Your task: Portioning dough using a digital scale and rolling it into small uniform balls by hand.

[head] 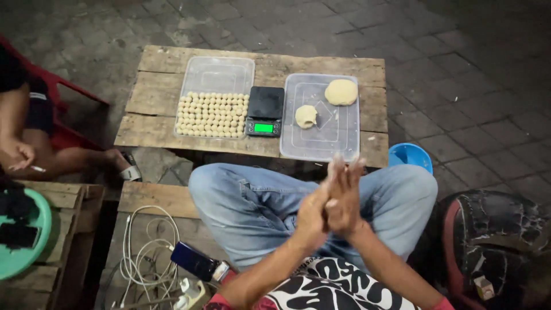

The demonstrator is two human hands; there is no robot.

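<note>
Pressing palms together, two hands face two dough lumps.

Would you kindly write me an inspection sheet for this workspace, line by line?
Surface: low wooden pallet table, worn planks.
Job's things: left tray with rows of small dough balls; digital scale, display lit green; right tray with large dough lump and smaller piece.
Clutter: blue bowl, phone, dark bag, green tray.
Grippers: left hand and right hand pressed palm to palm over the lap; anything between them is hidden.
Cables: white cables coiled beside the phone.
Surroundings: paved ground; another person seated at left.
</note>
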